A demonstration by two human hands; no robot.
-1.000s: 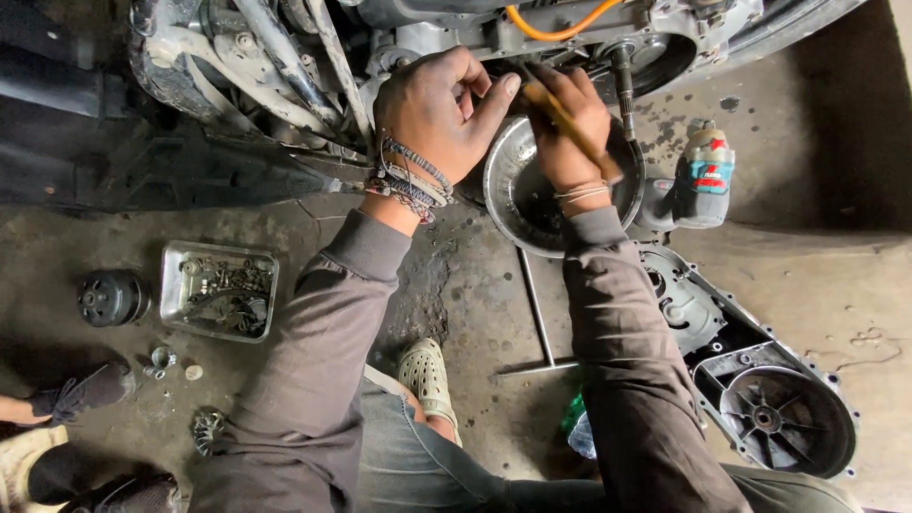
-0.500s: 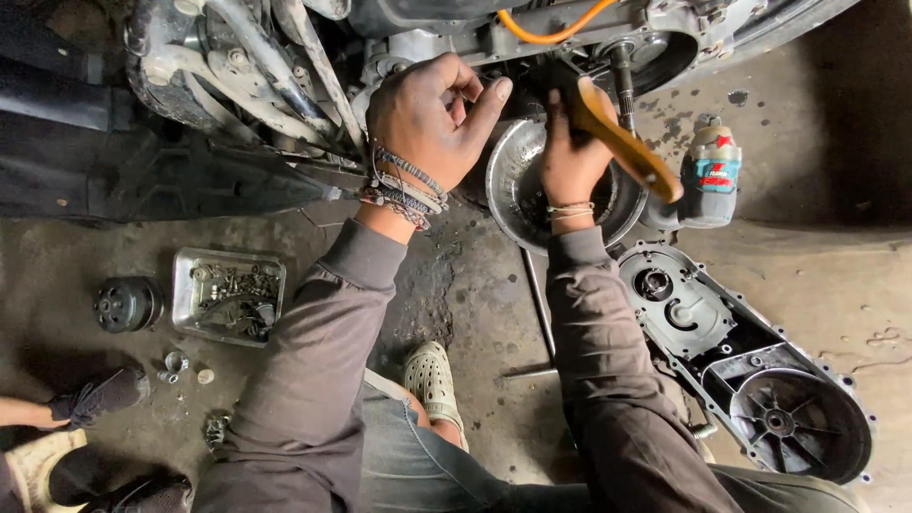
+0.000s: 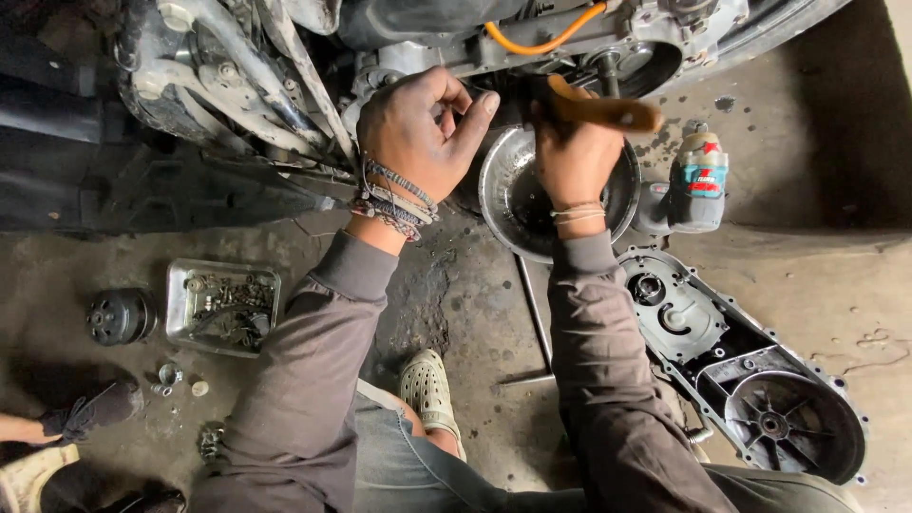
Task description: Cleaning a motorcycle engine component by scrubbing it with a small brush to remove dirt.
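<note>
Your left hand (image 3: 418, 133) rests against the underside of the scooter engine (image 3: 285, 85), fingers curled loosely with the thumb stretched toward the round metal clutch bell (image 3: 518, 195); whether it actually pinches anything there cannot be told. Your right hand (image 3: 575, 157) is closed tight around a wooden-handled tool (image 3: 603, 109), whose handle sticks out to the right above your knuckles, and the hand sits right in front of the clutch bell, covering its middle. The bell itself is at the engine's side, just below the orange cable (image 3: 546, 38) and between your two wrists. Just right of it on the concrete floor (image 3: 807, 190) stands a small spray can (image 3: 700, 180) with a red and blue label. Lower right lies the removed grey transmission cover (image 3: 741, 370), inner side up. A thin metal rod (image 3: 535, 313) lies on the floor between your forearms. To the left sits a square metal tray (image 3: 223, 306) full of bolts and small parts, with a black pulley (image 3: 121, 315) just beside it. Your sandalled foot (image 3: 429, 385) shows below.
</note>
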